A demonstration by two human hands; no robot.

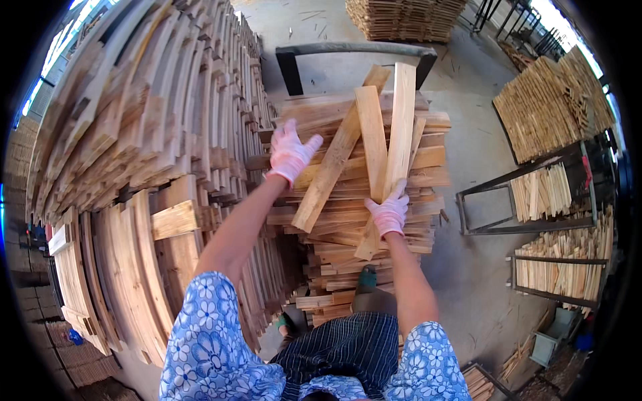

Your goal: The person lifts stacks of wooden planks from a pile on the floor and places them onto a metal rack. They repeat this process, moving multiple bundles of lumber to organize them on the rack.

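My right hand (pixel 389 212), in a pinkish-white glove, grips the near end of a pale wooden board (pixel 403 110) that points away from me. Close beside it, a second board (pixel 372 127) slants over the pile, its near end by my right thumb. A longer, browner board (pixel 338 154) lies diagonally to the left of these. All three rest over a stack of rough planks (pixel 428 157) laid crosswise. My left hand (pixel 292 152), gloved alike, is open with fingers spread above the stack's left side, and holds nothing.
A tall stack of boards (pixel 167 87) rises close on the left, with more boards (pixel 127 260) nearer me. Behind the pile stands a dark metal frame (pixel 354 47). Racks of short wood pieces (pixel 542 190) and a grey bin (pixel 555 337) stand to the right.
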